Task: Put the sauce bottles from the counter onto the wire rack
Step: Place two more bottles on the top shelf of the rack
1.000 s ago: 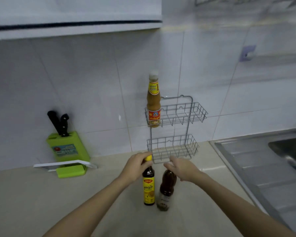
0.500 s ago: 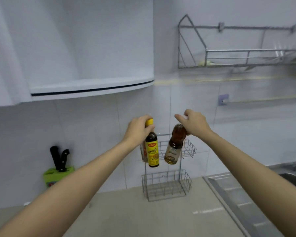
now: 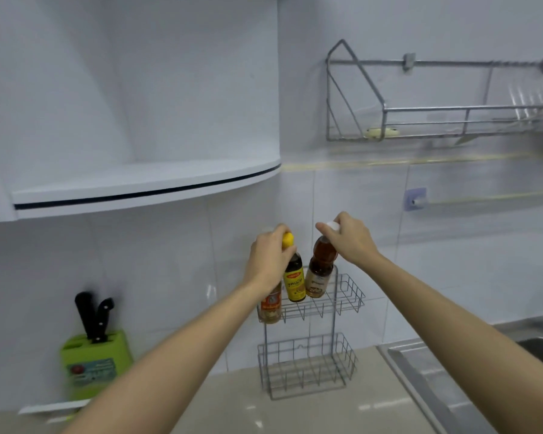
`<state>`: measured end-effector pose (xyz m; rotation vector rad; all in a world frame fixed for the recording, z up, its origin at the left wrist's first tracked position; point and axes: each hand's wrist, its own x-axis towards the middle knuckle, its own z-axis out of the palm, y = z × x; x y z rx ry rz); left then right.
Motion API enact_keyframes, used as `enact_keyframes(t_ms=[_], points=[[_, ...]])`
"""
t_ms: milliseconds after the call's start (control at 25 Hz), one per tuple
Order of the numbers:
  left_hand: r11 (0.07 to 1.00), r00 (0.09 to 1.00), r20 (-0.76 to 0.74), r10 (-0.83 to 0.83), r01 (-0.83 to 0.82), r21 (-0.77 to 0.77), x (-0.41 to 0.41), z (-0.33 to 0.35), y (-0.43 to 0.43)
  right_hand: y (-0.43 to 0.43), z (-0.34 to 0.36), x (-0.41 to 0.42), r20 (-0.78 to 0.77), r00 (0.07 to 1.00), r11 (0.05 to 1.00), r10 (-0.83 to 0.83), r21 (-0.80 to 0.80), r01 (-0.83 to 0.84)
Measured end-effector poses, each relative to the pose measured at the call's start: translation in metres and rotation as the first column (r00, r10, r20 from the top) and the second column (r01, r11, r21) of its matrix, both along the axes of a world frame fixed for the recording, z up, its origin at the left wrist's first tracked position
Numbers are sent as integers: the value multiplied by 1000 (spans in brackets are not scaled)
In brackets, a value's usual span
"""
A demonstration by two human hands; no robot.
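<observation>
- Head view, looking at the wire rack (image 3: 311,336), a two-tier basket stand on the counter (image 3: 239,402) against the tiled wall.
- Left hand (image 3: 268,258): fingers closed around the neck of a dark bottle (image 3: 293,278) with a yellow cap and yellow label. Bottle hangs upright, its base at the front rim of the rack's upper basket; whether it touches the wire cannot be told.
- Right hand (image 3: 351,236): fingertips pinching the white cap of an amber bottle (image 3: 320,270). Bottle is tilted, its top leaning right, its lower part over the upper basket, just right of the dark bottle.
- Orange-labelled bottle (image 3: 271,308) stands in the left end of the upper basket, its top hidden behind the left hand.
- Lower basket of the rack holds nothing visible.
- Green knife block (image 3: 94,361) with black handles sits on the counter well left of the rack.
- Steel sink (image 3: 470,371) lies right of the rack; its basin is only partly in frame.
- Wall-mounted dish rack (image 3: 452,120) hangs high above and right of the wire rack.
- White curved shelf (image 3: 145,183) projects above and left of the rack.
</observation>
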<state>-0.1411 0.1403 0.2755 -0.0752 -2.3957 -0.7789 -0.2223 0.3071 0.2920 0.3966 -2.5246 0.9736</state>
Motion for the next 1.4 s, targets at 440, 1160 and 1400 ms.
enact_keyframes(t_ms=[440,1160,1400], points=[[981,996,80,-43,57,-186,-15,-34,10,-11,-46,-15,121,974,981,193,-9,-194],[976,999,50,0,11,-215,-34,-41,9,-13,-64,-22,141,943,953,300,-2,-303],[978,998,57,16,-3,-210,-37,-40,11,-13,-62,-19,211,942,965,261,-32,-261]])
